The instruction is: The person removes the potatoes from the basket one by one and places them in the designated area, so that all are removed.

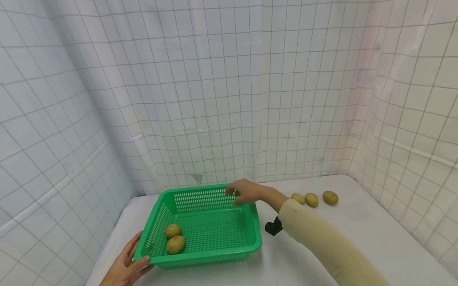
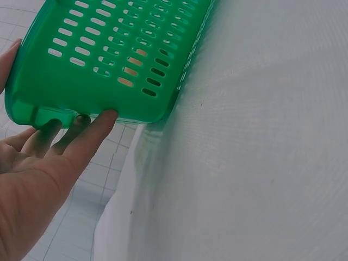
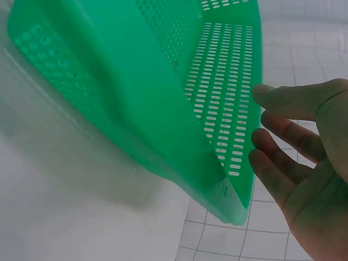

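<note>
A green plastic basket (image 1: 214,257) with slotted walls stands on the white table. Two potatoes (image 1: 175,244) lie in its left end. At the near left corner my left hand (image 1: 125,264) grips the rim, thumb over the edge and fingers along the outer side; the left wrist view shows those fingers (image 2: 92,138) against the underside of the rim. My right hand (image 1: 247,191) hovers over the far right corner, fingers loosely bent with nothing in them. In the right wrist view its fingertips (image 3: 262,138) are close beside the basket's rim; contact cannot be told.
Three more potatoes (image 1: 311,200) lie on the table (image 1: 372,234) to the right, one partly behind the right sleeve. A small black object (image 1: 273,227) shows beside the sleeve, partly hidden. White gridded curtains (image 1: 222,99) enclose the table at the back and sides.
</note>
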{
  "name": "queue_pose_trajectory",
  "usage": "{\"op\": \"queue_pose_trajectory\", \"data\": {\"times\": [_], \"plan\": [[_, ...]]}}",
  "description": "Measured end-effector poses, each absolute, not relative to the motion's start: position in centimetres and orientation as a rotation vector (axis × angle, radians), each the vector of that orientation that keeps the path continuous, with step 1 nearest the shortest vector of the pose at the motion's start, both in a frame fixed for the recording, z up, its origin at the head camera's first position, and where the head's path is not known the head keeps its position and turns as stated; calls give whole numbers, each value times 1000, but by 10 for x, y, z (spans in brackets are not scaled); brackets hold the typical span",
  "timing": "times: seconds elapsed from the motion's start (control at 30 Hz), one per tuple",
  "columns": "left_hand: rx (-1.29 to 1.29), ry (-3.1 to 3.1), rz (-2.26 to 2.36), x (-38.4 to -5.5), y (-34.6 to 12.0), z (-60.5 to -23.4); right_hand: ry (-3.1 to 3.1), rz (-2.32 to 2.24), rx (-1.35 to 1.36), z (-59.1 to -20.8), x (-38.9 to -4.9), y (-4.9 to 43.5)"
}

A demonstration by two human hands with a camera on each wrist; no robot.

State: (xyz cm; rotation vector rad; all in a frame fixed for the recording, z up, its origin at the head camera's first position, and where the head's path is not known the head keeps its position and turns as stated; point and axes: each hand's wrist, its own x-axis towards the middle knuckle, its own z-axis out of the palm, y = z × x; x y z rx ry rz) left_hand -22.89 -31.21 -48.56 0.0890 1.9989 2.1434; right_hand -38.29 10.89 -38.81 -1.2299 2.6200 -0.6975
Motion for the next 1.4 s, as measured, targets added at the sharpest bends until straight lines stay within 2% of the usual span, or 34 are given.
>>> {"op": "queue_pose_trajectory", "data": {"times": [1.0,1.4], "plan": [[64,1946,2181,-232,-317,-493,2527,-616,-1306,-402,-382,38],[49,1979,2126,-232,-316,-490,2464,-621,-1334,-425,-385,6]]}}
